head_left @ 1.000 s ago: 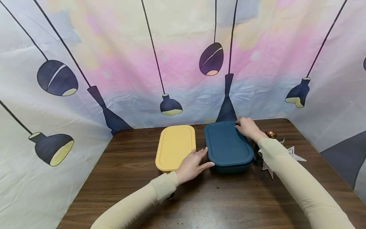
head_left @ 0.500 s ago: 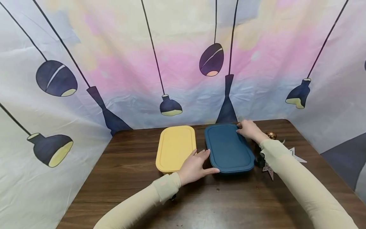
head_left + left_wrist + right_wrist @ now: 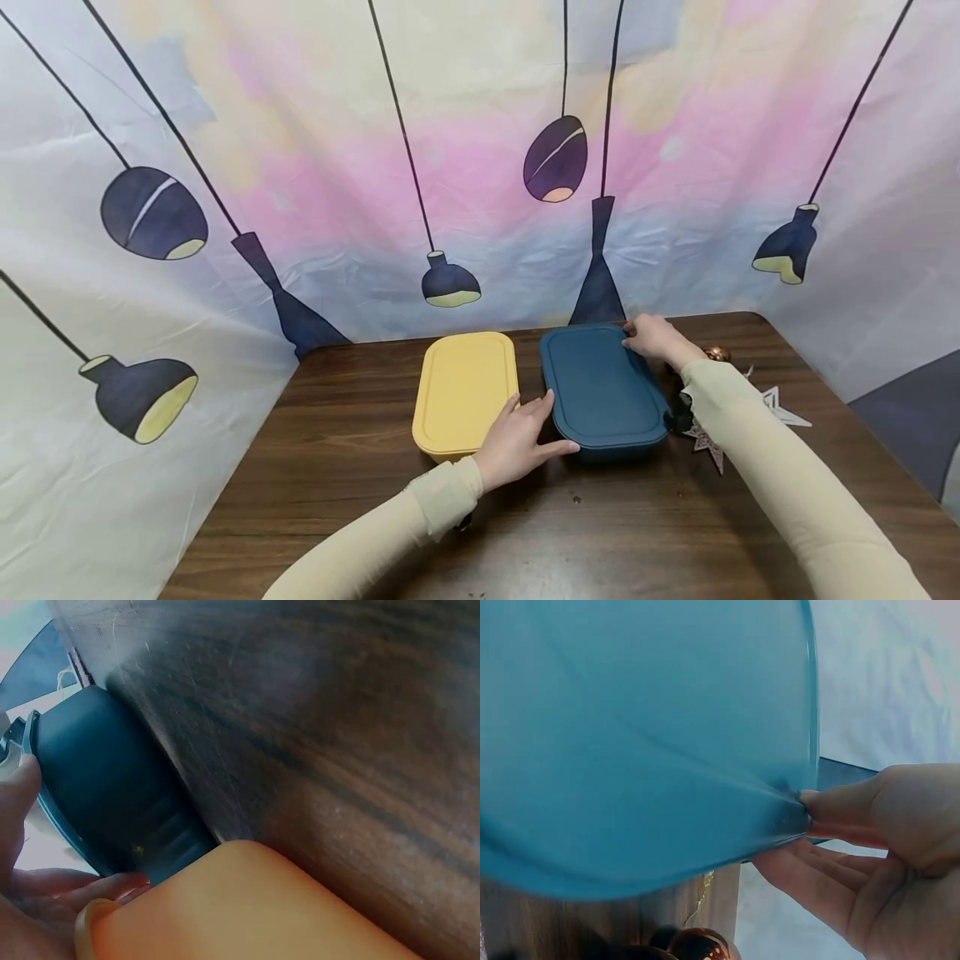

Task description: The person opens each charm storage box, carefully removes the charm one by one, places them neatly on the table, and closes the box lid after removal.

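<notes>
A dark blue lidded container (image 3: 603, 387) sits on the table in the head view. My right hand (image 3: 656, 340) is at its far right corner. Close up in the right wrist view, thumb and fingers pinch the corner of the blue lid (image 3: 652, 750), which is creased there. My left hand (image 3: 517, 442) lies at the container's near left corner, fingers along the left side and thumb at the front edge. In the left wrist view the thumb (image 3: 21, 784) touches the blue rim. A yellow lidded container (image 3: 467, 392) stands just left of it, partly behind the left hand.
Right of the blue container lie a copper-coloured ball (image 3: 717, 354), a white star ornament (image 3: 783, 408), a pinkish star (image 3: 707, 446) and a dark object (image 3: 678, 414), partly hidden by the right arm. Behind the wooden table (image 3: 585, 550) hangs a printed cloth (image 3: 495, 167).
The blue container's front edge has come slightly nearer, and the left thumb has shifted a little right with it. My right hand keeps its pinch at the far corner.
</notes>
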{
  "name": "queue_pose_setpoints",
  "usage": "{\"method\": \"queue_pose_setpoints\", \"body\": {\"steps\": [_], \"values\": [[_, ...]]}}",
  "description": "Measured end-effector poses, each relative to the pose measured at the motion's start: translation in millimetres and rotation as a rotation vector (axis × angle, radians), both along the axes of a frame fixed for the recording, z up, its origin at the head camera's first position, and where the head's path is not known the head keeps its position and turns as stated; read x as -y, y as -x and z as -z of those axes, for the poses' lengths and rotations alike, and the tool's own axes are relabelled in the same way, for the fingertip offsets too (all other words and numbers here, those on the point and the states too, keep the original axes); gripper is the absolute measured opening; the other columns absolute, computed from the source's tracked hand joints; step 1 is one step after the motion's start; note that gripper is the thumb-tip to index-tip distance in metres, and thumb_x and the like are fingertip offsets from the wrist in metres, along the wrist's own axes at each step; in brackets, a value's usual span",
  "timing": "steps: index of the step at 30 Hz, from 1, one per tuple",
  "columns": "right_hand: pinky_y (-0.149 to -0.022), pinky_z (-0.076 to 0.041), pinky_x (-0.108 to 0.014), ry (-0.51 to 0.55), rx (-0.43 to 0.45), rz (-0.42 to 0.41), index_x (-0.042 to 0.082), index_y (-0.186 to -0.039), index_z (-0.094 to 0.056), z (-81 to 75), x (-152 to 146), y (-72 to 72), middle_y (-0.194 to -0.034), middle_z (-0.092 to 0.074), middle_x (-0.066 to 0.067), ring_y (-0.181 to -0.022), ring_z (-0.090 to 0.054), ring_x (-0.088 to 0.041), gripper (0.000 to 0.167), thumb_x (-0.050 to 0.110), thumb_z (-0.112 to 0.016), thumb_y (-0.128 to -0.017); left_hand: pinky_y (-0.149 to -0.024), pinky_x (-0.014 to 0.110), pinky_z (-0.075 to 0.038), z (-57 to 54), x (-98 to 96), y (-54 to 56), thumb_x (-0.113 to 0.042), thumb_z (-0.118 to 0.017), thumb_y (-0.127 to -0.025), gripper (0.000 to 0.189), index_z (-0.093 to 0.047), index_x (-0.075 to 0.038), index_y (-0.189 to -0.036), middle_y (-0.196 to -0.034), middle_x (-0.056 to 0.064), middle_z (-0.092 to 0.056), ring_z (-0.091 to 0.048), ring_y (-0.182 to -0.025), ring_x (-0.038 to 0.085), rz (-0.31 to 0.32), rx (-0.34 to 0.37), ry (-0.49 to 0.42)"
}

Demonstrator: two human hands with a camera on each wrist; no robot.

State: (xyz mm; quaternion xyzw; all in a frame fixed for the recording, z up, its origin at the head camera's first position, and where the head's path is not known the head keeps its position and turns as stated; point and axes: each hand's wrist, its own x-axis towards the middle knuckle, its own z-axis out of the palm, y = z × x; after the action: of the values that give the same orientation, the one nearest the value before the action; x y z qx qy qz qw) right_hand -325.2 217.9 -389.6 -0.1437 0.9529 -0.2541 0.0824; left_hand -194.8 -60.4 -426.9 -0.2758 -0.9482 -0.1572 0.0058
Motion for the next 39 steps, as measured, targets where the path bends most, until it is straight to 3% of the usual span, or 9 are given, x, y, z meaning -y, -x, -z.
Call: {"method": "queue_pose_setpoints", "body": {"steps": [6,14,17,20,23,26,29,35,39], "values": [[-0.095,-0.049,-0.057,-0.010,0.037,-0.008,-0.019,-0.139,-0.045,2.3,-2.9,1.0,-0.137,-0.049,-0.039,-0.120,-0.054,-0.052,0.045,0.009,-0.050,-0.105,-0.122,0.050,-0.019,2.3,0.4,1.9,-0.064,-0.060,-0.093,0.091,-0.036,-0.002,-0.156,-0.150,0.011,-0.049,-0.049,-0.137,0.017,0.012,0.019,-0.024],[-0.096,-0.047,-0.059,-0.012,0.021,-0.007,-0.021,-0.138,-0.046,-1.4,-1.9,3.7,-0.136,-0.048,-0.041,-0.120,-0.052,-0.054,0.046,0.012,-0.049,-0.105,-0.122,0.050,-0.019,-3.8,4.0,5.4,-0.059,-0.060,-0.096,0.086,-0.036,-0.001,-0.155,-0.149,0.011,-0.051,-0.050,-0.136,0.017,0.021,0.031,-0.024],[-0.086,-0.051,-0.054,-0.022,0.051,0.006,-0.020,-0.127,-0.055,-1.7,-2.5,4.0,-0.120,-0.057,-0.041,-0.105,-0.059,-0.050,0.041,0.014,-0.049,-0.105,-0.122,0.050,-0.019,-2.9,4.4,4.9,-0.058,-0.059,-0.096,0.085,-0.036,-0.002,-0.155,-0.149,0.011,-0.050,-0.049,-0.137,0.017,0.026,0.034,-0.028],[-0.072,-0.050,-0.046,-0.038,0.055,0.008,-0.017,-0.114,-0.064,-2.3,-1.9,5.3,-0.095,-0.065,-0.028,-0.081,-0.062,-0.037,0.037,0.017,-0.053,-0.104,-0.122,0.050,-0.018,-1.6,4.1,3.8,-0.058,-0.057,-0.097,0.084,-0.035,-0.002,-0.156,-0.150,0.010,-0.050,-0.048,-0.138,0.017,0.022,0.030,-0.031],[-0.062,-0.045,-0.038,-0.048,0.054,0.011,-0.007,-0.090,-0.068,-2.0,-1.2,7.4,-0.069,-0.056,-0.008,-0.061,-0.051,-0.020,0.032,0.018,-0.055,-0.104,-0.122,0.050,-0.018,-0.8,3.3,2.7,-0.057,-0.056,-0.098,0.082,-0.035,-0.002,-0.156,-0.149,0.010,-0.050,-0.049,-0.138,0.017,0.021,0.015,-0.039],[-0.057,-0.038,-0.035,-0.054,0.082,0.023,0.009,-0.067,-0.052,-2.0,-1.2,7.4,-0.057,-0.036,0.000,-0.051,-0.036,-0.014,0.038,0.016,-0.050,-0.105,-0.121,0.050,-0.020,0.0,2.2,1.6,-0.056,-0.055,-0.099,0.081,-0.036,-0.002,-0.155,-0.148,0.011,-0.051,-0.049,-0.137,0.017,0.031,-0.011,-0.033],[-0.057,-0.037,-0.034,-0.052,0.110,0.036,0.015,-0.066,-0.039,-1.9,-0.1,6.0,-0.056,-0.031,0.000,-0.050,-0.032,-0.014,0.040,0.015,-0.043,-0.106,-0.121,0.050,-0.020,1.8,1.7,1.4,-0.056,-0.054,-0.099,0.080,-0.037,-0.001,-0.155,-0.149,0.011,-0.051,-0.049,-0.137,0.017,0.040,-0.034,-0.022],[-0.061,-0.038,-0.037,-0.038,0.111,0.032,0.013,-0.071,-0.040,-1.7,4.5,6.6,-0.061,-0.034,-0.002,-0.054,-0.034,-0.017,0.036,0.016,-0.038,-0.107,-0.122,0.050,-0.019,4.5,2.8,3.0,-0.056,-0.055,-0.099,0.079,-0.039,-0.001,-0.154,-0.150,0.010,-0.050,-0.048,-0.138,0.016,0.032,-0.077,-0.010],[-0.062,-0.041,-0.038,-0.045,0.135,0.032,0.012,-0.074,-0.041,-5.7,6.2,5.8,-0.064,-0.039,-0.006,-0.057,-0.044,-0.021,0.034,0.015,-0.037,-0.107,-0.121,0.049,-0.021,5.0,3.2,2.8,-0.056,-0.054,-0.099,0.079,-0.040,-0.001,-0.153,-0.148,0.011,-0.053,-0.049,-0.137,0.017,0.034,-0.098,0.000]]}}
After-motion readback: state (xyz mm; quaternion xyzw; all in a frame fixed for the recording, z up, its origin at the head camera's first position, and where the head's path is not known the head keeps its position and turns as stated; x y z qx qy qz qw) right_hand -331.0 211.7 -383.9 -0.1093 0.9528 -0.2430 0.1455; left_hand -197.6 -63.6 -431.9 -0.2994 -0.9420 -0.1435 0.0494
